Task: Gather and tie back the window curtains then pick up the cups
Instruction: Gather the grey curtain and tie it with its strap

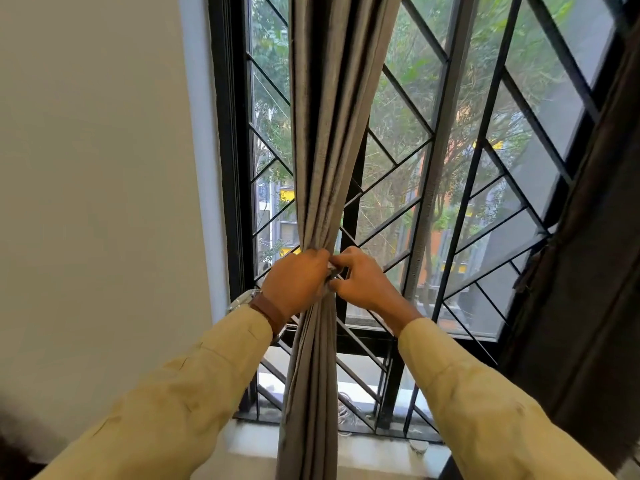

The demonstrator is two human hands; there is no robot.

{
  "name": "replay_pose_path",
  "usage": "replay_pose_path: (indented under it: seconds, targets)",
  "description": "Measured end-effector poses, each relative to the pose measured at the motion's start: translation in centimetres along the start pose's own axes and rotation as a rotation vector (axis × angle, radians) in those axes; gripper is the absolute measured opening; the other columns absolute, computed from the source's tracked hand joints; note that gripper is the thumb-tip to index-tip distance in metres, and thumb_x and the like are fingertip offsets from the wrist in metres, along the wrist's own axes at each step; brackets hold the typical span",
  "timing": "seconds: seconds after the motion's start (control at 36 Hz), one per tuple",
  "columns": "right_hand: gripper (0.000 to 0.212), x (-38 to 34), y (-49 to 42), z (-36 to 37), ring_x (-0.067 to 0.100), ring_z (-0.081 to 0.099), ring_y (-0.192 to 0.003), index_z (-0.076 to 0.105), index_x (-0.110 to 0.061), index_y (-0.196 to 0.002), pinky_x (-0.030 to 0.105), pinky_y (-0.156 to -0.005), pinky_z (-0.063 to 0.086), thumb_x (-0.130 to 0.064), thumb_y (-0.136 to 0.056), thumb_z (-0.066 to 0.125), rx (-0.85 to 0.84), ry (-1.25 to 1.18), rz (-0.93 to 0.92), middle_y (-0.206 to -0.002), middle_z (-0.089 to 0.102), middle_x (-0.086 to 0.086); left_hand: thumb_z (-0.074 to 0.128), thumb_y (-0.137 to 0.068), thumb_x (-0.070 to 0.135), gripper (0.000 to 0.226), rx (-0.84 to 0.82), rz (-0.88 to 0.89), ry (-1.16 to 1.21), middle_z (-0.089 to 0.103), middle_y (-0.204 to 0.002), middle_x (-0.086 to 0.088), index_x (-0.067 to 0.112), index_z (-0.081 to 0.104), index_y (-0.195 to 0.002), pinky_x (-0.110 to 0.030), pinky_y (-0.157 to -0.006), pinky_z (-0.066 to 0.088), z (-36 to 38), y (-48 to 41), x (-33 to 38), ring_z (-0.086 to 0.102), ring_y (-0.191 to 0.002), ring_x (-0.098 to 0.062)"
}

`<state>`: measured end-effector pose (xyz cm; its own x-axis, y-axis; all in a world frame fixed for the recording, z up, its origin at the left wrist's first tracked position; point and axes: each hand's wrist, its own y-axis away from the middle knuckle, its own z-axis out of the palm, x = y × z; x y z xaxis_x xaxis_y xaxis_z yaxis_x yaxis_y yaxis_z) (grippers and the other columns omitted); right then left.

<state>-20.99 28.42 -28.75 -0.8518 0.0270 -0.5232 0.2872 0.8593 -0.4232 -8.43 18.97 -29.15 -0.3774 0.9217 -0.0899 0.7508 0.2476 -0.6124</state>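
A grey curtain hangs bunched into a narrow column in front of the window. My left hand is closed around the gathered cloth at waist height. My right hand meets it from the right, its fingers pinching a small pale tie at the bunch. The tie is mostly hidden between the two hands. A second, darker curtain hangs along the right edge. No cups are in view.
The window has a black frame and a diagonal black metal grille, with trees and buildings outside. A plain white wall fills the left. A pale sill runs below the window.
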Motion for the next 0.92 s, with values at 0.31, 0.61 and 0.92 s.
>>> replay_pose_path:
  seconds: [0.31, 0.61, 0.92]
  targets:
    - [0.022, 0.4, -0.3, 0.6, 0.012, 0.050, -0.089, 0.065, -0.011, -0.095, 0.030, -0.075, 0.048, -0.019, -0.079, 0.078, -0.007, -0.057, 0.070, -0.110, 0.045, 0.000, 0.055, -0.091, 0.023, 0.007, -0.567, -0.220, 0.313, 0.061, -0.091, -0.007, 0.018, 0.056, -0.087, -0.033, -0.072, 0.052, -3.3, -4.5, 0.1, 0.060, -0.083, -0.023]
    - [0.005, 1.3, 0.9, 0.2, 0.017, 0.064, -0.058, 0.068, -0.008, -0.085, 0.032, -0.057, 0.057, -0.009, -0.090, 0.069, -0.052, -0.616, 0.262, -0.080, 0.067, 0.010, 0.055, -0.091, 0.013, 0.020, -0.760, -0.343, 0.476, 0.036, -0.052, 0.000, 0.008, 0.056, -0.071, -0.018, -0.039, 0.023, -5.2, -5.6, -0.9, 0.027, -0.038, -0.011]
    - [0.023, 1.9, 1.3, -0.4, 0.016, 0.055, -0.050, 0.071, -0.005, -0.082, 0.028, -0.055, 0.054, -0.026, -0.092, 0.069, -0.119, -0.713, 0.327, -0.072, 0.066, 0.012, 0.054, -0.096, 0.025, 0.036, -0.877, -0.403, 0.929, 0.031, -0.053, 0.004, 0.019, 0.045, -0.061, -0.019, -0.042, 0.018, -4.4, -4.9, -2.6, 0.022, -0.044, -0.009]
